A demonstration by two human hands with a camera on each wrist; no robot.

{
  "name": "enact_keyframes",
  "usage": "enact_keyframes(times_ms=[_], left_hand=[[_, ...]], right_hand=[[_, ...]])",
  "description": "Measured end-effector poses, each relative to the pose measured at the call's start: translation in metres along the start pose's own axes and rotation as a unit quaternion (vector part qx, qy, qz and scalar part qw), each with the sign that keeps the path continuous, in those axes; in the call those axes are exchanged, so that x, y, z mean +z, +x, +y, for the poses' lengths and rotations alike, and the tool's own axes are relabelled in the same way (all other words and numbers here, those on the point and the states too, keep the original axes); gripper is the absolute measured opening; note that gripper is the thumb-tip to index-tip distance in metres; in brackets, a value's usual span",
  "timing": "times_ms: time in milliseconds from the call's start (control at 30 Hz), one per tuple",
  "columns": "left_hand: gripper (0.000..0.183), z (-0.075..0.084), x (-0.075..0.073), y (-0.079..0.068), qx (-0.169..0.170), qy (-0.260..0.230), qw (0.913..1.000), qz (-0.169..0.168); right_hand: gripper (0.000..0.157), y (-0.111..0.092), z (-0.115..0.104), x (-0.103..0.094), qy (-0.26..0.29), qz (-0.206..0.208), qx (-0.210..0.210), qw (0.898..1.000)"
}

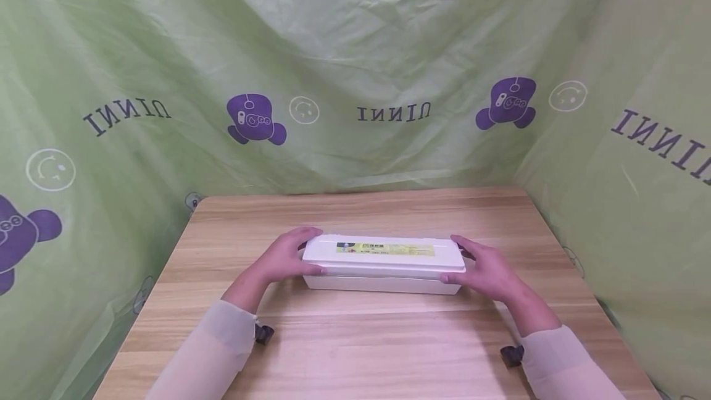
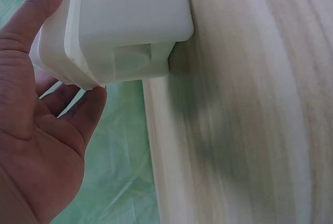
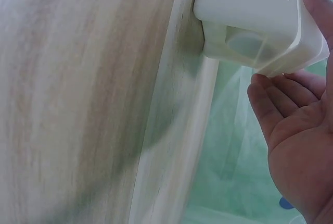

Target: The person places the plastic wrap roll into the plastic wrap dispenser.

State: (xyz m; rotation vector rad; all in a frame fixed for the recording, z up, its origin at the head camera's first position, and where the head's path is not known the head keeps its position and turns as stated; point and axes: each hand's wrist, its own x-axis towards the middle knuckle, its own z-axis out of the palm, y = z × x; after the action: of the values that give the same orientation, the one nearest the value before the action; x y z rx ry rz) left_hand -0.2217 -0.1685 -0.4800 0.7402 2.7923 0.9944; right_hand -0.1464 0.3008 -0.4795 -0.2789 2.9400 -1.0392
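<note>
A long white plastic box (image 1: 383, 284) stands on the table, its white lid (image 1: 383, 262) on top. The lid carries a yellow-green printed label (image 1: 385, 249). At the box's left end my left hand (image 1: 283, 258) grips the lid, thumb on the near edge and fingers on the far edge. My right hand (image 1: 489, 270) holds the opposite end the same way. Both wrist views show the fingertips at the lid's rim and a recess in each end wall of the box (image 2: 130, 21). What the box contains is hidden.
The wood-grain table (image 1: 355, 350) extends around the box. Green printed fabric (image 1: 333, 159) hangs behind the table and along both sides. A small black device (image 1: 263, 333) sits at the left wrist, and another black device (image 1: 511, 356) at the right.
</note>
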Motion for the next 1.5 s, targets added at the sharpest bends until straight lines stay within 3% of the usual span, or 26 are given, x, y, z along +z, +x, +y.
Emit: enact_keyframes(times_ms=[400, 1033, 1300, 1500], left_hand=[[0.107, 0.002, 0.003, -0.01, -0.011, -0.007, 0.9999, -0.007], [0.116, -0.007, 0.015, -0.021, 0.021, -0.027, 0.9994, 0.001], [0.112, -0.01, 0.019, -0.023, 0.03, 0.002, 0.9995, 0.007], [0.108, -0.01, 0.022, -0.024, 0.055, 0.034, 0.9975, 0.029]], right_hand=[[0.115, -0.004, -0.004, -0.001, -0.009, -0.008, -0.003, 1.0], [0.119, -0.014, 0.004, 0.003, -0.019, -0.005, -0.035, 0.999], [0.113, -0.017, 0.003, 0.007, -0.043, 0.006, -0.036, 0.998], [0.11, -0.017, 0.003, 0.009, -0.07, 0.012, -0.052, 0.996]])
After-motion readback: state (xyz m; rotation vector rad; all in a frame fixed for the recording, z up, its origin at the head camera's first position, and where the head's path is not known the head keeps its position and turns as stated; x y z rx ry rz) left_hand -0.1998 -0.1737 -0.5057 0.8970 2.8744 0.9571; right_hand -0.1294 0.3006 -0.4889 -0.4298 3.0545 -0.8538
